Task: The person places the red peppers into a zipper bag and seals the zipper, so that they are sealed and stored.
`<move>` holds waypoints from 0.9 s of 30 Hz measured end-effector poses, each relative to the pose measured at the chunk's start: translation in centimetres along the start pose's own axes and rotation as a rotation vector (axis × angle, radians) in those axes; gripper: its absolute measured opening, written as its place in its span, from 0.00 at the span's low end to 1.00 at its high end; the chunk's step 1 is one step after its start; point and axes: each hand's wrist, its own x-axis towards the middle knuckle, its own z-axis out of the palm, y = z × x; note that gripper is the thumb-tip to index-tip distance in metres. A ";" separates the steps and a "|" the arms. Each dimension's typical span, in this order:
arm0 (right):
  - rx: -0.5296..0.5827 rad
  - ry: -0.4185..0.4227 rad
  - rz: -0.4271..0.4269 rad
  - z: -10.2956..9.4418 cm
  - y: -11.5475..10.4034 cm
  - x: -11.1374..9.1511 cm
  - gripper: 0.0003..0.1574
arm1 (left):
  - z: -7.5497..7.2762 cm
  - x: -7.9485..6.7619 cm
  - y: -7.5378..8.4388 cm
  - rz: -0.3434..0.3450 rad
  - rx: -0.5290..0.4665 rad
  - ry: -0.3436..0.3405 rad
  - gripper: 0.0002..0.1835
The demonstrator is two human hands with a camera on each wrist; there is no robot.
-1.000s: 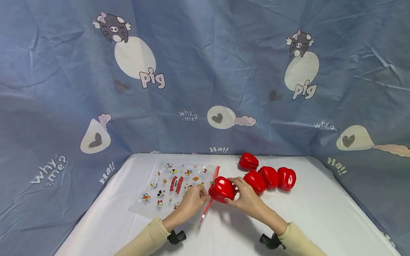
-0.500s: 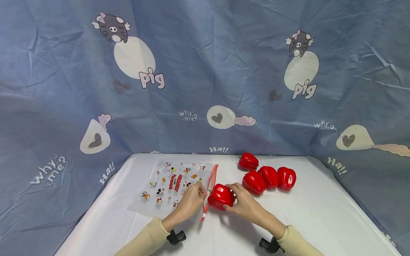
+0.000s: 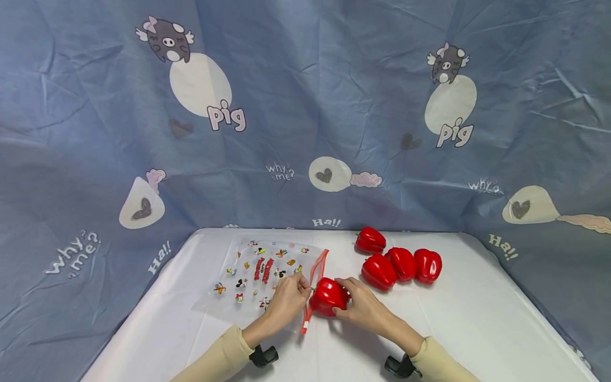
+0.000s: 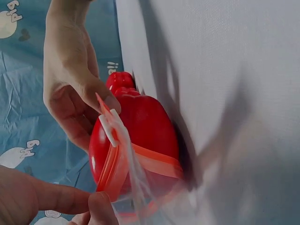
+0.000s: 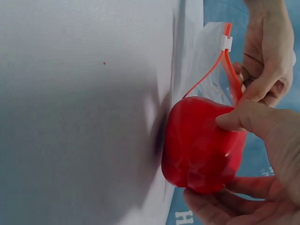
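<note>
My left hand (image 3: 288,298) pinches the red zip edge of a clear printed slider bag (image 3: 248,284) between thumb and fingertip. The bag lies flat on the table, its mouth parted toward the right. In my right hand (image 3: 365,303) is a red bell pepper (image 3: 328,298), gripped from the right side with thumb and fingers, its stem end at the bag's mouth. The left wrist view shows the red zip strip (image 4: 157,161) crossing in front of the pepper's end, with the white slider (image 4: 110,126) at one corner. In the right wrist view the pepper's (image 5: 201,145) rounded bottom faces the camera.
Several more red bell peppers lie at the back right: one alone (image 3: 370,241) at the rear, and a row with one pepper (image 3: 379,272) nearest my right hand and another (image 3: 427,266) at its right end. A blue printed cloth (image 3: 305,116) hangs behind the white table (image 3: 448,329).
My right hand has brought the pepper down toward me, from over the zip edge to the bag's mouth. The left hand keeps its pinch, and the bag's opening has widened a little.
</note>
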 end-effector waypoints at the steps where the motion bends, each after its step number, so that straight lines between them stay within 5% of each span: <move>1: 0.012 -0.001 0.000 0.1 0.0 0.0 0.38 | 0.0 0.0 0.1 0.003 0.003 0.003 0.06; 9: 0.103 -0.022 0.002 0.5 0.1 0.2 0.35 | 0.2 -0.1 0.5 -0.021 -0.011 -0.004 0.05; 27: 0.093 -0.046 -0.026 1.1 0.1 0.2 0.36 | 0.1 -0.5 1.3 -0.015 -0.056 -0.007 0.05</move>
